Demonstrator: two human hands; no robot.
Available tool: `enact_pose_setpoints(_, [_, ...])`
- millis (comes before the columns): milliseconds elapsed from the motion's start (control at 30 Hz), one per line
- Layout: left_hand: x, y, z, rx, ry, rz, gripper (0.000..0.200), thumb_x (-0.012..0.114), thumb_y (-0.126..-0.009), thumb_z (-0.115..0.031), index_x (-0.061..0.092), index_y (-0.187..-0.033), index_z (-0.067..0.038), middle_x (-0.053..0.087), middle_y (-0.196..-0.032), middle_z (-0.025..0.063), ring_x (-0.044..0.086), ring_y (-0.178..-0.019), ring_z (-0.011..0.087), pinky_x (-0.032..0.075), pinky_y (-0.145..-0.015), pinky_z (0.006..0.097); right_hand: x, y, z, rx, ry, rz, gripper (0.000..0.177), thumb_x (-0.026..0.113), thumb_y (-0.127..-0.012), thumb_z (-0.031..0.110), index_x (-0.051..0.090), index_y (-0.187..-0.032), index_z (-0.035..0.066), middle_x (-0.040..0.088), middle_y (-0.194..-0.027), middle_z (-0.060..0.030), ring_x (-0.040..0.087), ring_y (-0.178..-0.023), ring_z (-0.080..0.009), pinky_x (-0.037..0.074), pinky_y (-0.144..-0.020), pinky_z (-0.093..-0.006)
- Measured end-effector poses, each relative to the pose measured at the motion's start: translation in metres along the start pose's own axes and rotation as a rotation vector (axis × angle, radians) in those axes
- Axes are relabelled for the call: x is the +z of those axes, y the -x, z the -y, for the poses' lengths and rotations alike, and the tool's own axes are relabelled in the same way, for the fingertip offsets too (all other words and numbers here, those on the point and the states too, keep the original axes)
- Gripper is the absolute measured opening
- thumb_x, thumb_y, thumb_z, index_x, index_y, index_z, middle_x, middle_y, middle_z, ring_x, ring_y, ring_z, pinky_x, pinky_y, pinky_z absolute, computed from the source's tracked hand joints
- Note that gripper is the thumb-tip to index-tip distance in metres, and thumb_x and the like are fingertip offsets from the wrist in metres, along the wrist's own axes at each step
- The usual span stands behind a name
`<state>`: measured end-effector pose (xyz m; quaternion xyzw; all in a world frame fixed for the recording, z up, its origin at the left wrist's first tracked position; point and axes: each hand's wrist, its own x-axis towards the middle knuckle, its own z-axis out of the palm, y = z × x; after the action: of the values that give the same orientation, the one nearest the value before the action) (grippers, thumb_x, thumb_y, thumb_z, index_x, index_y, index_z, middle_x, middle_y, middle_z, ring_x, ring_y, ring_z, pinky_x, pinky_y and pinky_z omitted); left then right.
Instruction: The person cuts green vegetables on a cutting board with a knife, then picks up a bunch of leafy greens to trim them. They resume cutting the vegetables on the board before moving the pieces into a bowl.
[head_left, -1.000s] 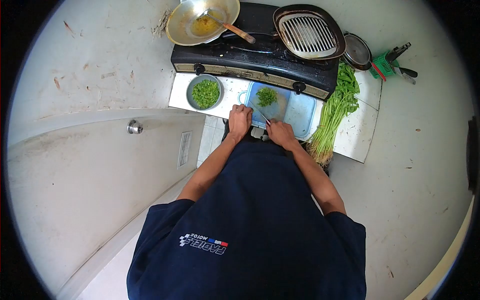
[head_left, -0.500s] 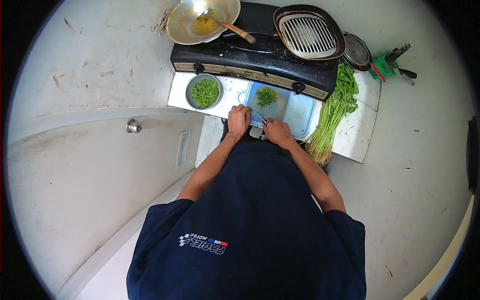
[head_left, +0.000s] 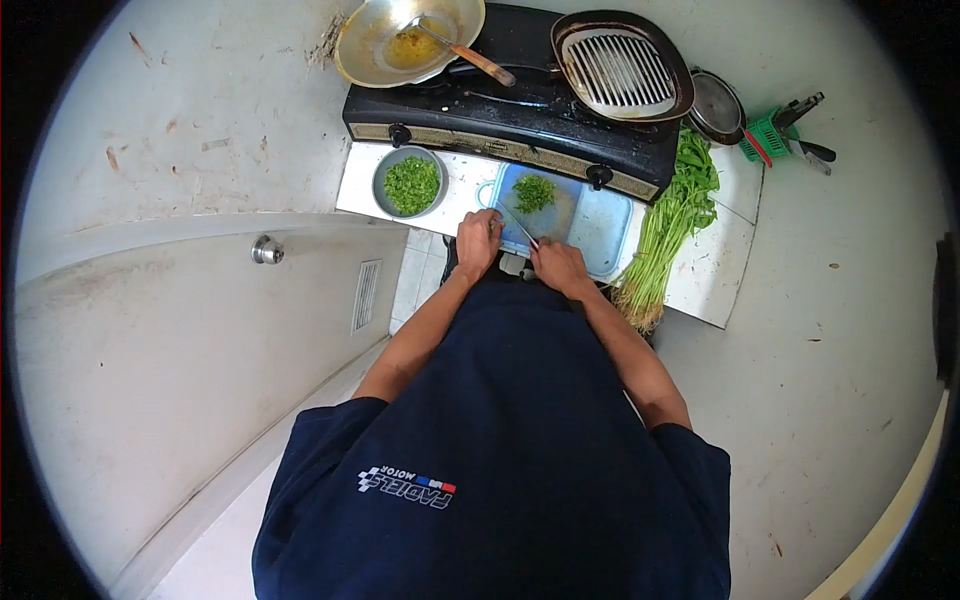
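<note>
My right hand (head_left: 560, 266) is closed round the handle of a knife (head_left: 520, 226), whose blade slants up and left over the cutting board (head_left: 562, 222). At the board's near left edge, the curled fingers of my left hand (head_left: 479, 241) are beside the blade's tip. Whatever those fingers hold is hidden from this angle. A small heap of chopped greens (head_left: 534, 193) lies on the board beyond the blade. The board rests at the left side of a light blue tray (head_left: 604, 232).
More chopped greens fill a grey bowl (head_left: 438, 191) at left. Long leafy stalks with roots (head_left: 665, 230) lie right of the tray. Behind stands a black stove (head_left: 510, 115) bearing a wok (head_left: 365, 45) with a wooden-handled utensil (head_left: 483, 64), and a grill pan (head_left: 683, 80). A green basket (head_left: 765, 135) holds knives.
The right hand and knife have shifted very slightly, along with a small shift of the whole view. Both hands keep much the same pose at the board.
</note>
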<state>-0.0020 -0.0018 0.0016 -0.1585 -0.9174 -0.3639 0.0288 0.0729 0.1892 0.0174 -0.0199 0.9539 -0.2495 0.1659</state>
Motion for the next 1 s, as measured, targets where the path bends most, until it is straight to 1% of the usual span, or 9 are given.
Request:
enact_pose_setpoints(100, [0.000,0.001,0.003,0.011,-0.011,0.011,0.007,0.070,-0.084,-0.002,0.073,-0.089,-0.007,0.070,-0.085,0.0122,0.064,-0.084,0.0361,0.053,-0.078,0.0468,0.000,-0.001,0.001,-0.022,-0.009,0.000,0.039,0.054,-0.103,0.032,0.069,-0.097,-0.003,0.073,-0.082,-0.0246,0.074,-0.075,-0.0415,0.059,-0.069,-0.0522])
enact_pose_setpoints(200, [-0.002,0.001,0.004,0.010,-0.046,0.068,0.006,0.074,-0.085,-0.007,0.074,-0.090,-0.006,0.069,-0.087,0.0155,0.063,-0.087,0.0372,0.051,-0.080,0.0478,-0.002,-0.001,0.004,-0.032,-0.001,0.012,0.039,0.053,-0.104,0.032,0.069,-0.098,-0.003,0.073,-0.082,-0.0249,0.074,-0.076,-0.0416,0.059,-0.069,-0.0524])
enact_pose_setpoints(333, [-0.004,0.002,0.003,0.020,-0.099,0.058,0.008,0.073,-0.082,-0.002,0.074,-0.087,-0.009,0.066,-0.084,0.0114,0.062,-0.086,0.0344,0.052,-0.077,0.0454,0.002,-0.001,0.002,-0.053,-0.009,0.020,0.038,0.051,-0.104,0.031,0.065,-0.100,-0.005,0.072,-0.079,-0.0255,0.072,-0.073,-0.0438,0.058,-0.068,-0.0529])
enact_pose_setpoints(433, [-0.006,0.002,0.003,0.024,-0.077,0.051,0.009,0.073,-0.081,-0.002,0.075,-0.087,-0.009,0.065,-0.084,0.0113,0.061,-0.085,0.0338,0.052,-0.076,0.0451,0.007,-0.004,0.001,-0.066,0.009,0.016,0.037,0.052,-0.104,0.030,0.068,-0.099,-0.004,0.074,-0.082,-0.0250,0.074,-0.076,-0.0414,0.059,-0.070,-0.0522])
enact_pose_setpoints(533, [-0.003,0.003,0.006,0.042,-0.077,0.045,0.010,0.074,-0.081,-0.002,0.075,-0.088,-0.009,0.065,-0.086,0.0110,0.062,-0.085,0.0332,0.052,-0.077,0.0451,0.006,-0.009,0.004,-0.052,0.064,0.047,0.036,0.053,-0.103,0.029,0.068,-0.099,-0.003,0.074,-0.083,-0.0247,0.074,-0.076,-0.0403,0.059,-0.070,-0.0517])
enact_pose_setpoints(600, [-0.001,0.004,0.008,0.043,-0.077,0.037,0.009,0.074,-0.081,-0.003,0.075,-0.088,-0.009,0.065,-0.087,0.0103,0.062,-0.086,0.0328,0.052,-0.077,0.0452,0.005,-0.009,0.005,-0.054,0.067,0.029,0.036,0.053,-0.103,0.029,0.068,-0.098,-0.003,0.074,-0.083,-0.0244,0.075,-0.076,-0.0397,0.059,-0.069,-0.0515])
enact_pose_setpoints(767, [-0.002,0.006,0.014,0.106,-0.154,0.107,0.004,0.074,-0.086,-0.009,0.075,-0.090,-0.009,0.066,-0.090,0.0069,0.062,-0.089,0.0303,0.050,-0.078,0.0442,0.005,-0.006,0.003,-0.028,0.041,0.021,0.036,0.053,-0.103,0.031,0.069,-0.098,-0.002,0.074,-0.082,-0.0243,0.075,-0.076,-0.0400,0.059,-0.069,-0.0514])
enact_pose_setpoints(900, [-0.003,0.007,0.015,0.141,-0.211,0.131,0.006,0.072,-0.090,-0.014,0.075,-0.093,-0.009,0.066,-0.091,0.0055,0.061,-0.092,0.0286,0.049,-0.079,0.0432,0.005,-0.008,0.004,-0.012,0.040,0.026,0.037,0.054,-0.103,0.032,0.069,-0.098,-0.002,0.074,-0.082,-0.0245,0.075,-0.076,-0.0409,0.059,-0.070,-0.0515])
enact_pose_setpoints(1000, [-0.001,0.008,0.017,0.137,-0.214,0.141,0.008,0.071,-0.091,-0.015,0.074,-0.095,-0.009,0.066,-0.093,0.0054,0.061,-0.092,0.0286,0.049,-0.080,0.0436,0.004,-0.008,0.005,-0.014,0.024,0.028,0.038,0.054,-0.103,0.032,0.069,-0.098,-0.003,0.074,-0.082,-0.0249,0.074,-0.076,-0.0423,0.059,-0.070,-0.0522])
